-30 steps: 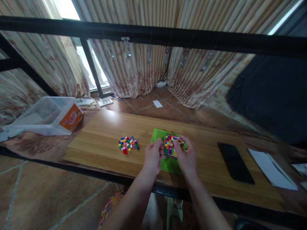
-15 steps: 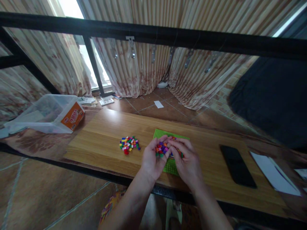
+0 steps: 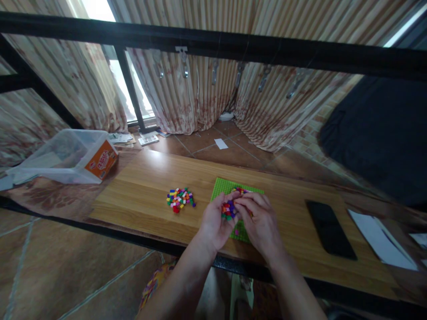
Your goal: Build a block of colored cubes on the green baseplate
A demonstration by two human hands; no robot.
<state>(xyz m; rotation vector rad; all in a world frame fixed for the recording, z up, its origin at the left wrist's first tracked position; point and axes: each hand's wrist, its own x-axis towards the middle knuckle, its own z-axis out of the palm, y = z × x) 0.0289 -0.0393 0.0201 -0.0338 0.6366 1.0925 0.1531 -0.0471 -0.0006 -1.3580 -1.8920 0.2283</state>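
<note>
Head: left hand [image 3: 215,224] cups bricks [image 3: 228,209] over baseplate's [image 3: 227,184] left edge
Right hand [image 3: 262,220]: fingertips together, contents unclear
Bricks: likely light, stiff; grip sides

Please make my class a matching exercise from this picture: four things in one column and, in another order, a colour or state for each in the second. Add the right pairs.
Column one
1. left hand
2. baseplate
3. phone
4. box

Column two
A. black
B. clear, with an orange label
C. cupped, with bricks in its palm
D. green

Pairs: 1-C, 2-D, 3-A, 4-B
</note>
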